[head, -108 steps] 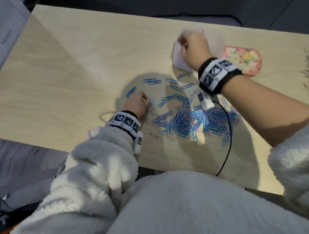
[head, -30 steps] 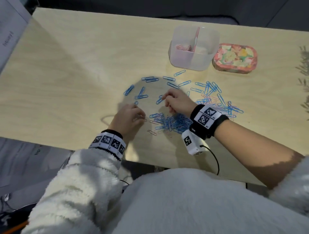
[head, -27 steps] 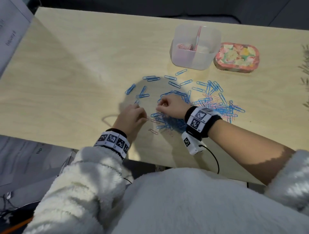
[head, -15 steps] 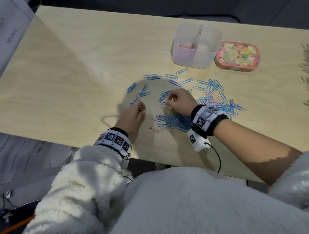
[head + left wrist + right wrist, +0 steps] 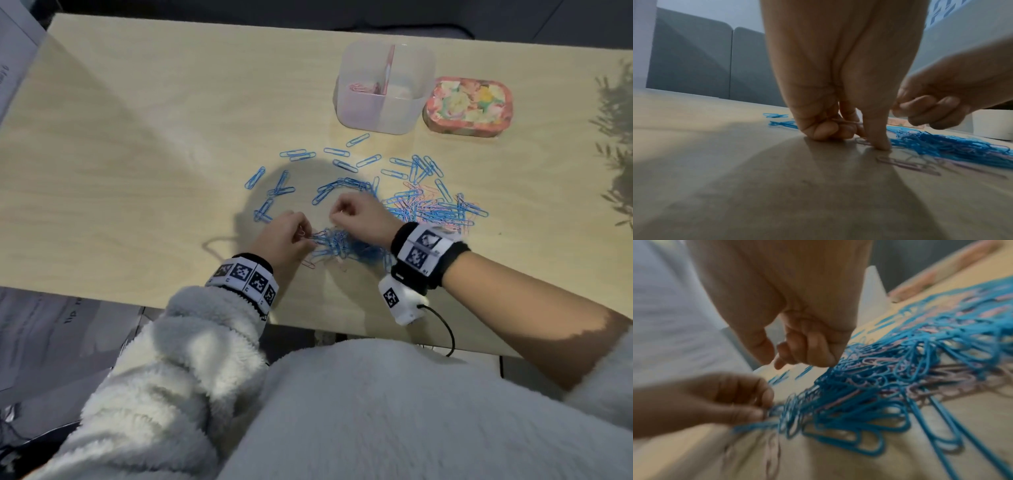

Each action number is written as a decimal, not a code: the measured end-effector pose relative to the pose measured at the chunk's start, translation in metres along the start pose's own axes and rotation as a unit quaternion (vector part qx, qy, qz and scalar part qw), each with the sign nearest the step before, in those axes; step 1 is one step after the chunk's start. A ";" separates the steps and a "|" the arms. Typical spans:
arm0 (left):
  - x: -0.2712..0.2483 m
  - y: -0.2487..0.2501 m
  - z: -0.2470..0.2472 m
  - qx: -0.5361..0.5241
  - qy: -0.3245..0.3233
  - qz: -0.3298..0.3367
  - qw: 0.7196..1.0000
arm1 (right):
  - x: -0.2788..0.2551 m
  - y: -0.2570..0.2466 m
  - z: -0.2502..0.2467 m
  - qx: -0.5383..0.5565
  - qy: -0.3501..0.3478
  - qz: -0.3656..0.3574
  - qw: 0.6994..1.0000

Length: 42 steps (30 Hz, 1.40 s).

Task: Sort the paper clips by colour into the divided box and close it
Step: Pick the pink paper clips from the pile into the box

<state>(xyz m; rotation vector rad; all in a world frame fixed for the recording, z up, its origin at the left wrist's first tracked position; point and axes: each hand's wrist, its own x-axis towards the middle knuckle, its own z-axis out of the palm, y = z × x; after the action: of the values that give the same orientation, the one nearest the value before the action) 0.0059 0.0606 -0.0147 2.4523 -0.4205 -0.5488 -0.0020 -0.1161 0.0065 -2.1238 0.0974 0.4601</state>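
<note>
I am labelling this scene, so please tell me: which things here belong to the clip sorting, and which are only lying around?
Belong to the job:
blue clips
pink clips
divided box
floral lid
left hand
right hand

Only lying around:
printed papers
black cable

The left hand [image 5: 284,236] is resting low with its knuckles and thumb tip touching the table [image 5: 137,144], its fingers [image 5: 826,131] curling in to pinch pink paper clips [image 5: 846,122]. The right hand [image 5: 359,219] is hovering just beside it, fingers [image 5: 813,347] curling into a loose fist. Both wrists are wearing marker bands; the right forearm is bare, the left sleeved in fleece.
</note>
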 end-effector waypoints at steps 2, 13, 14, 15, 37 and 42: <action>0.000 0.000 0.000 0.011 0.006 0.002 1.000 | -0.005 0.003 0.011 -0.163 -0.036 -0.028 0.986; -0.002 -0.009 -0.004 0.029 0.016 -0.007 0.999 | -0.011 0.023 -0.020 -0.286 0.029 -0.001 0.958; -0.003 -0.009 -0.006 0.012 0.017 -0.008 1.000 | -0.013 0.022 -0.021 -0.287 0.036 -0.014 0.957; -0.003 -0.011 -0.008 -0.010 0.012 -0.011 1.000 | -0.015 0.020 -0.020 -0.289 0.031 -0.029 0.956; -0.016 -0.012 -0.010 -0.014 -0.092 -0.020 0.995 | 0.005 -0.011 0.006 -0.146 -0.109 -0.054 0.982; -0.013 -0.012 -0.011 0.033 -0.109 -0.031 0.993 | 0.016 -0.015 0.023 -0.316 -0.106 -0.091 0.938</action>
<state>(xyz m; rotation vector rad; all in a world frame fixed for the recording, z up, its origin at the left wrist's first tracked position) 0.0018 0.0803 -0.0103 2.4830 -0.4580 -0.8471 0.0102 -0.0874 0.0012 -2.6558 -0.4228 0.6708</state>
